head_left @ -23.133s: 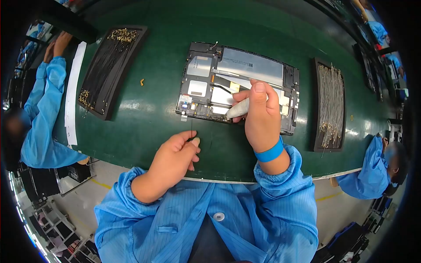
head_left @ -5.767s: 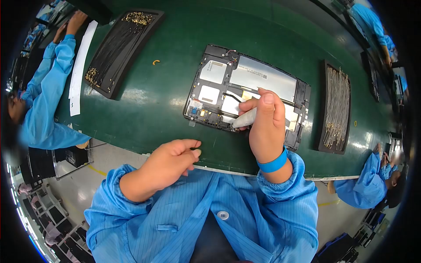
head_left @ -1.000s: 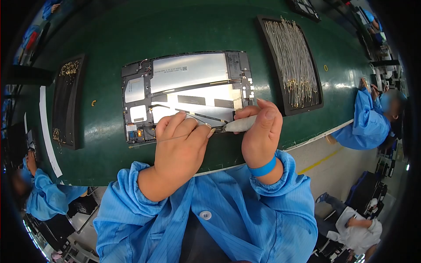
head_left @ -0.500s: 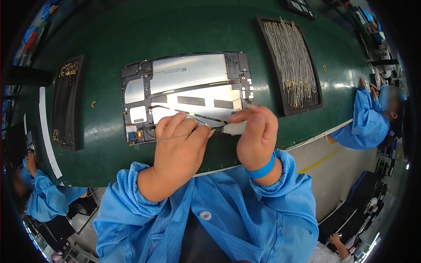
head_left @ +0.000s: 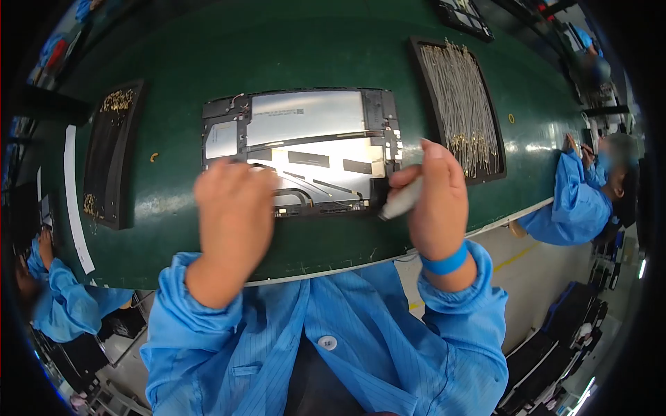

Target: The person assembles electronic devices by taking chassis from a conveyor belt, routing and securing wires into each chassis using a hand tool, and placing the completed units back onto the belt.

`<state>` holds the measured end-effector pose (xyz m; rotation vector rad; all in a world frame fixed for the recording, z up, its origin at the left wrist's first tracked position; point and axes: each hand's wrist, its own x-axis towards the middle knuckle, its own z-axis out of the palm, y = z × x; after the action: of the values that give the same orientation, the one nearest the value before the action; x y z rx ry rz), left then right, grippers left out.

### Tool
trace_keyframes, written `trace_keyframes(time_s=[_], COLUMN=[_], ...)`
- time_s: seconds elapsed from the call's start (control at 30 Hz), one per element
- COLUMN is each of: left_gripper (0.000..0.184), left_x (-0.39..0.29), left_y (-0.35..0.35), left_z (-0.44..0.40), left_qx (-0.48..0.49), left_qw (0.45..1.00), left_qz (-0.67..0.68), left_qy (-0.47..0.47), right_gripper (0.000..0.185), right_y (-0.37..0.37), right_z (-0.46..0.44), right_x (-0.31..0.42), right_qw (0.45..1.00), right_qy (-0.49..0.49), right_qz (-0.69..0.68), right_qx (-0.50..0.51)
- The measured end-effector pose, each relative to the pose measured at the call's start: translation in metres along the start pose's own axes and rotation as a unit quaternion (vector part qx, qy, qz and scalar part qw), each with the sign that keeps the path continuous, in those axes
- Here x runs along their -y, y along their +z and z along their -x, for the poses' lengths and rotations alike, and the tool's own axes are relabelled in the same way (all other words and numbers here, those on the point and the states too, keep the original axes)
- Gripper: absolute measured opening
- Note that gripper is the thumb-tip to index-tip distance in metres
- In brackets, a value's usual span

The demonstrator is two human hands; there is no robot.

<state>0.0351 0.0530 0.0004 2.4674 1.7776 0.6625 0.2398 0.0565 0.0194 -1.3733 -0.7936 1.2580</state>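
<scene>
An opened tablet-like device (head_left: 305,111) lies on the green table, with silver panels, dark strips and thin cables showing. My left hand (head_left: 234,208) is over its lower left part, blurred by motion, and whether its fingers hold anything is not clear. Just off the device's lower right corner, my right hand (head_left: 438,201) is closed round a white tool (head_left: 401,201), with the tip pointing down and left. Near the device's lower edge, a black cable (head_left: 300,192) curves across a silver panel.
To the right stands a black tray (head_left: 501,139) of grey cables with gold ends. Another black tray (head_left: 107,163) with small gold-ended parts is on the left, near a white strip (head_left: 75,201). Co-workers in blue sit at left and right (head_left: 576,187).
My left hand has moved left and up from the device's lower edge. My right hand has drawn away to the right with the white tool. The lower edge's cables are now uncovered.
</scene>
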Motion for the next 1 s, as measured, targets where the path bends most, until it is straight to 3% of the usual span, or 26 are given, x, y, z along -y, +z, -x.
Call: trace_keyframes(time_s=[0.03,0.13,0.23,0.33,0.37,0.47,0.6,0.73,0.8,0.83,0.87,1.0], left_gripper=[0.012,0.023,0.033,0.036,0.037,0.036,0.043,0.038,0.034,0.033,0.031,0.022], left_x=[0.017,0.039,0.051,0.045,0.055,0.068,0.074,0.077,0.086,0.088,0.087,0.088], left_y=[-0.002,-0.016,-0.016,-0.021,-0.012,-0.014,0.001,0.009,0.01,0.01,0.009,0.004], left_z=[0.003,0.015,0.031,0.021,0.022,0.015,0.002,0.003,0.004,0.005,0.005,0.001], left_qx=[-0.033,-0.096,-0.004,0.031,-0.013,-0.027,-0.204,-0.188,-0.125,-0.088,-0.094,-0.137], left_qw=[0.998,0.964,0.862,0.831,0.853,0.785,0.704,0.762,0.838,0.869,0.875,0.903], left_qz=[-0.044,0.036,0.303,0.333,0.334,0.387,0.482,0.472,0.393,0.352,0.343,0.285], left_qy=[-0.027,-0.245,-0.407,-0.445,-0.401,-0.482,-0.48,-0.401,-0.358,-0.336,-0.328,-0.29], right_gripper=[0.038,0.045,0.049,0.049,0.048,0.043,0.037,0.034,0.043,0.048,0.054,0.056], right_y=[-0.006,-0.028,-0.039,-0.034,-0.037,-0.024,0.012,0.066,0.088,0.109,0.127,0.151], right_z=[0.0,0.004,0.007,0.005,0.003,0.003,-0.016,-0.058,-0.107,-0.124,-0.135,-0.139], right_x=[0.001,-0.006,-0.011,-0.008,-0.01,-0.006,0.001,0.018,0.018,0.026,0.034,0.006], right_qw=[0.999,0.987,0.962,0.942,0.931,0.901,0.946,0.969,0.978,0.985,0.99,0.982], right_qy=[0.017,0.089,0.198,0.269,0.29,0.325,0.271,0.219,0.169,0.156,0.142,0.173], right_qz=[0.036,0.131,0.184,0.183,0.181,0.163,0.096,0.083,0.062,0.029,-0.005,-0.01], right_qx=[-0.009,-0.009,0.027,0.079,0.124,0.236,0.152,0.084,0.109,0.066,0.025,0.071])
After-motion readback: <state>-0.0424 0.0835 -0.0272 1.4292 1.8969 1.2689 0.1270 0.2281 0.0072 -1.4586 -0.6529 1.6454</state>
